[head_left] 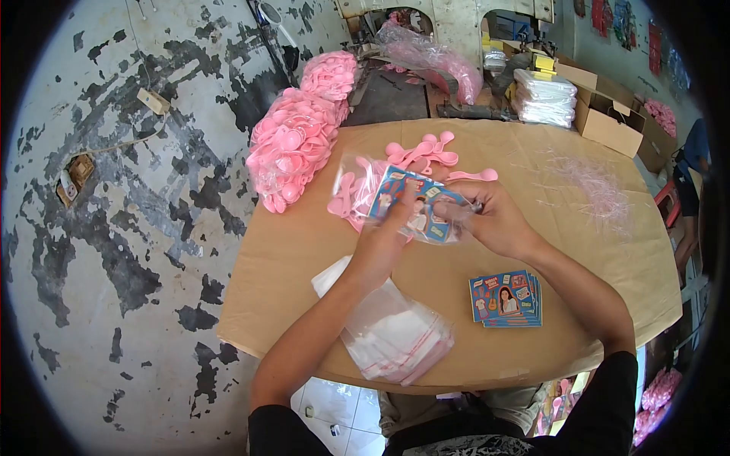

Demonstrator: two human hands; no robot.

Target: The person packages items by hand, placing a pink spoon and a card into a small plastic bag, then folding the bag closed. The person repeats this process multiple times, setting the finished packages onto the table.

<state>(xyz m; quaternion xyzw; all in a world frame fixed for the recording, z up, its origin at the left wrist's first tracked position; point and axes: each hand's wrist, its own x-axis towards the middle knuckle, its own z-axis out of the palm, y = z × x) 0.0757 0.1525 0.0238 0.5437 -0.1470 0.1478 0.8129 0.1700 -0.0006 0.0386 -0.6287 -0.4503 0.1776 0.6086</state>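
Both hands are at a clear plastic bag with a blue printed card in it, above the middle of the table. My left hand pinches the card and bag at the left part. At the right edge of the bag, my right hand has its fingers closed on the plastic. Just behind and left of the hands are pink spoons and a clear bag with pink spoons. A stack of blue cards lies right of centre, and a pile of empty clear bags lies near the front edge.
Large bags of pink spoons stand at the table's back left. Thin plastic strips lie on the right. Behind the table are a machine, stacked plastic packs and a cardboard box. Another person is at the far right.
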